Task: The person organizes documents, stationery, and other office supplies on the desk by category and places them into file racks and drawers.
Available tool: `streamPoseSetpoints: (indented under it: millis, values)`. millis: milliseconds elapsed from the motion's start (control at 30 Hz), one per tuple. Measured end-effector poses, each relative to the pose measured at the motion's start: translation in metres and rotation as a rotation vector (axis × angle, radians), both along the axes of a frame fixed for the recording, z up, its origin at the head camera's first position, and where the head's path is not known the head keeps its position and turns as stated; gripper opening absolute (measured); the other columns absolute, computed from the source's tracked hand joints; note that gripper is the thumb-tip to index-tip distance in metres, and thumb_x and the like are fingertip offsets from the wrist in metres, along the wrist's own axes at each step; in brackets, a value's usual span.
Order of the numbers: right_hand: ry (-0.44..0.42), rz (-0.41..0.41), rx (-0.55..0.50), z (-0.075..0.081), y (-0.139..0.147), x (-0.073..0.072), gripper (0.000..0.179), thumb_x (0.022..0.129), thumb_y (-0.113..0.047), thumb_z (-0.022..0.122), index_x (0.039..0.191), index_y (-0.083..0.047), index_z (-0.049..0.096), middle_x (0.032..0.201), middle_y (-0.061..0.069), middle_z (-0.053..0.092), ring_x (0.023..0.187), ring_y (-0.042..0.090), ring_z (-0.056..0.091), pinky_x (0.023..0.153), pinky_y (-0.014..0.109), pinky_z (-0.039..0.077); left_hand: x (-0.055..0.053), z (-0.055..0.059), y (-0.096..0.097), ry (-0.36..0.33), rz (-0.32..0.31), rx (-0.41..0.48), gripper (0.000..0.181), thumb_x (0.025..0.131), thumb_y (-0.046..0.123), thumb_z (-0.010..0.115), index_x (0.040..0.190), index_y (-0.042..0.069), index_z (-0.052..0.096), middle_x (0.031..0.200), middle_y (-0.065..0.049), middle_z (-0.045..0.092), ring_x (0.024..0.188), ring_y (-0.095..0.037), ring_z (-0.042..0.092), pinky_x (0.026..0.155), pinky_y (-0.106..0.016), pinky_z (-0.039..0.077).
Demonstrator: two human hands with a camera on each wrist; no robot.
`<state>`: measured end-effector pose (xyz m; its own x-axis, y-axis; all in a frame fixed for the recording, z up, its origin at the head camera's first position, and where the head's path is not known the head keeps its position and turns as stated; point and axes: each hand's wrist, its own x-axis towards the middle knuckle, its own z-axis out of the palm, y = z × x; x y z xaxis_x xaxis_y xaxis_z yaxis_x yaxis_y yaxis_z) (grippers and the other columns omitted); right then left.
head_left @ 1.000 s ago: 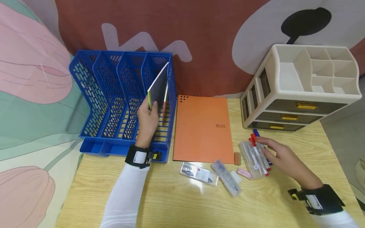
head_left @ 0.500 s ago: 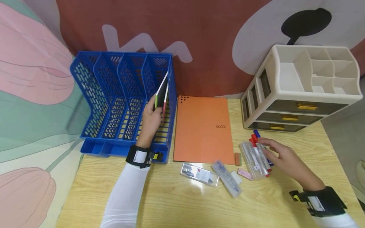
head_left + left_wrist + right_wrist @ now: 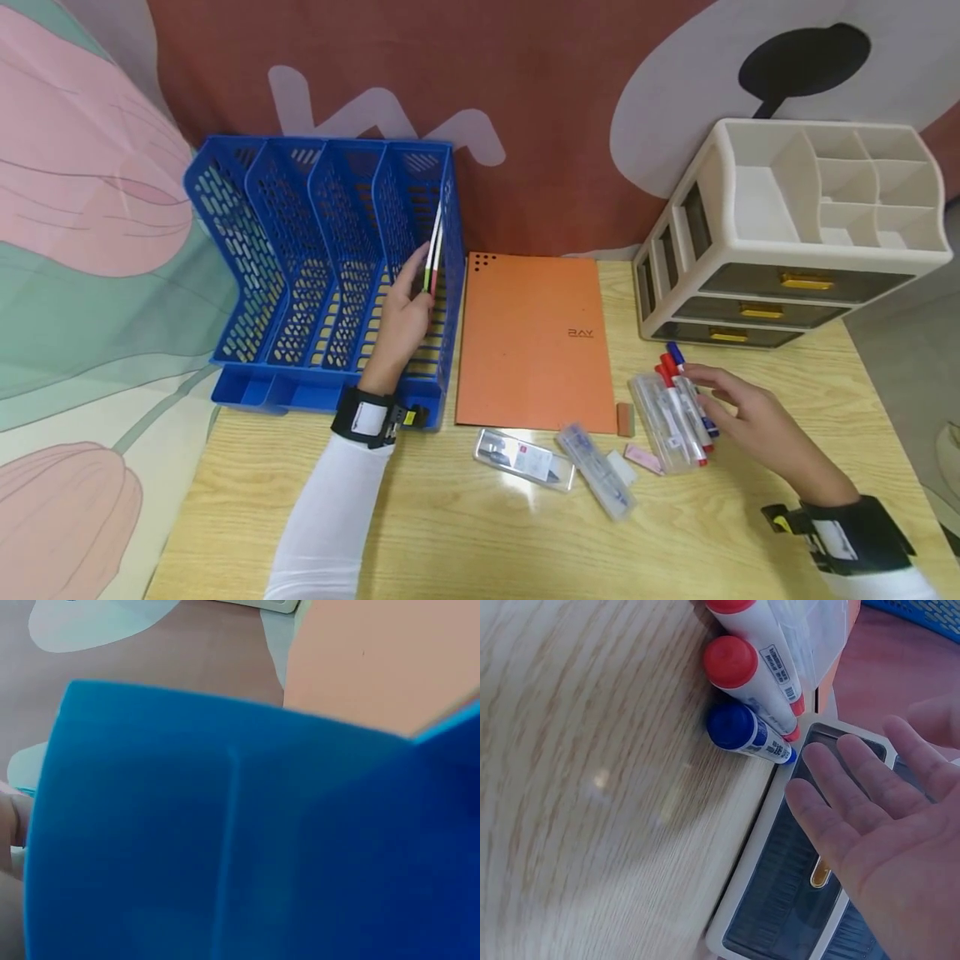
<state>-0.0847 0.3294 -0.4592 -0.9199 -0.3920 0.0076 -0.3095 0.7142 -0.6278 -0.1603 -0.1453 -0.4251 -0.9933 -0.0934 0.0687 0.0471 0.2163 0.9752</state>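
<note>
My left hand (image 3: 405, 321) reaches into the rightmost slot of the blue file rack (image 3: 452, 250) and grips a thin notebook with a green-tipped spine (image 3: 428, 279). It stands upright against a second notebook with a red-tipped spine (image 3: 436, 271), next to the rack's right wall. In the left wrist view the rack's blue plastic (image 3: 165, 825) hides most of the hand. My right hand (image 3: 757, 425) hovers with loose fingers beside red-capped markers (image 3: 667, 367) and a blue-capped marker (image 3: 677, 354). The right wrist view has its fingers spread, apart from the blue marker (image 3: 731, 726), holding nothing.
An orange folder (image 3: 536, 342) lies mid-table. Before it are two clear cases, a pen case (image 3: 525, 458) and a refill-like case (image 3: 596, 471), plus small erasers (image 3: 643, 457). A clear box (image 3: 663, 425) lies under the markers. A white drawer unit (image 3: 795, 200) stands back right.
My left hand has moved right and tilted the green-tipped notebook upright, closing the gap to the red-tipped one. My right hand has barely moved.
</note>
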Motion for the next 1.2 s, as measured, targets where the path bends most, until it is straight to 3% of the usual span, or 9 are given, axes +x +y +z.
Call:
streamPoseSetpoints:
  millis: [100,167,367,500,767,867,1000,1100,1200]
  values:
    - [-0.014,-0.009,0.012,0.001,0.001,0.001,0.038,0.101,-0.008,0.064,0.139,-0.006,0.059,0.139,0.02,0.064,0.12,-0.028,0.035,0.092,-0.006,0.032,0.001,-0.003,0.002,0.03,-0.014,-0.02,0.077,0.09,-0.01,0.043,0.161,0.02,0.038,0.158,-0.008,0.048,0.129,-0.019,0.053,0.101,-0.033,0.046]
    - [-0.016,-0.013,0.018,0.0,0.002,0.001,0.039,0.101,-0.008,0.065,0.139,-0.006,0.059,0.139,0.019,0.064,0.119,-0.027,0.036,0.092,-0.006,0.033,0.002,-0.004,0.002,0.046,-0.021,-0.03,0.077,0.089,-0.011,0.043,0.161,0.017,0.037,0.161,-0.009,0.045,0.143,-0.022,0.046,0.116,-0.041,0.04]
    - [0.006,-0.017,-0.002,-0.002,-0.001,0.003,0.042,0.099,-0.003,0.065,0.14,-0.004,0.058,0.137,0.019,0.065,0.119,-0.02,0.046,0.091,-0.003,0.039,0.01,-0.002,0.001,0.044,0.021,-0.09,0.079,0.088,-0.007,0.046,0.163,0.014,0.03,0.165,-0.012,0.037,0.151,-0.025,0.038,0.122,-0.049,0.036]
    - [0.01,-0.018,-0.004,0.0,-0.01,0.002,0.044,0.1,-0.004,0.064,0.143,-0.006,0.056,0.138,0.018,0.065,0.123,-0.003,0.055,0.094,0.002,0.044,0.026,0.005,0.0,0.097,0.078,-0.179,0.081,0.087,-0.005,0.049,0.164,0.011,0.027,0.168,-0.013,0.033,0.156,-0.023,0.029,0.126,-0.049,0.029]
    - [0.048,0.028,-0.078,0.006,-0.033,-0.007,0.047,0.1,-0.001,0.062,0.146,-0.003,0.053,0.146,0.021,0.059,0.129,-0.015,0.046,0.098,-0.003,0.034,0.064,0.02,0.011,0.521,0.151,-0.426,0.069,0.084,-0.01,0.054,0.152,-0.002,0.044,0.16,-0.019,0.043,0.152,-0.031,0.039,0.124,-0.05,0.033]
    - [0.074,0.033,-0.071,0.009,-0.043,-0.011,0.052,0.099,-0.001,0.064,0.149,-0.003,0.051,0.145,0.022,0.059,0.132,0.007,0.057,0.103,0.012,0.047,0.074,0.022,0.02,0.704,0.15,-0.469,0.055,0.084,-0.008,0.054,0.139,-0.008,0.055,0.15,-0.024,0.053,0.143,-0.039,0.048,0.121,-0.048,0.038]
    - [0.065,0.033,-0.051,0.011,-0.057,-0.017,0.058,0.099,-0.003,0.065,0.153,-0.001,0.045,0.148,0.026,0.055,0.127,0.043,0.06,0.101,0.051,0.053,0.086,0.02,0.037,0.875,0.095,-0.497,0.042,0.084,-0.006,0.055,0.125,-0.012,0.062,0.134,-0.028,0.063,0.126,-0.044,0.059,0.112,-0.048,0.048]
    - [0.023,0.043,-0.07,0.011,-0.065,-0.023,0.06,0.101,-0.003,0.063,0.154,0.005,0.038,0.151,0.031,0.049,0.131,0.05,0.055,0.101,0.062,0.048,0.092,0.014,0.05,0.864,0.0,-0.519,0.042,0.085,-0.005,0.057,0.126,-0.012,0.062,0.133,-0.028,0.064,0.125,-0.042,0.061,0.109,-0.047,0.051]
    - [-0.044,0.06,-0.096,0.011,-0.074,-0.028,0.063,0.104,-0.006,0.058,0.157,0.009,0.028,0.157,0.035,0.038,0.139,0.053,0.046,0.107,0.065,0.044,0.094,0.006,0.06,0.734,-0.11,-0.534,0.048,0.089,-0.003,0.058,0.136,-0.01,0.057,0.143,-0.027,0.058,0.134,-0.039,0.057,0.113,-0.047,0.048]
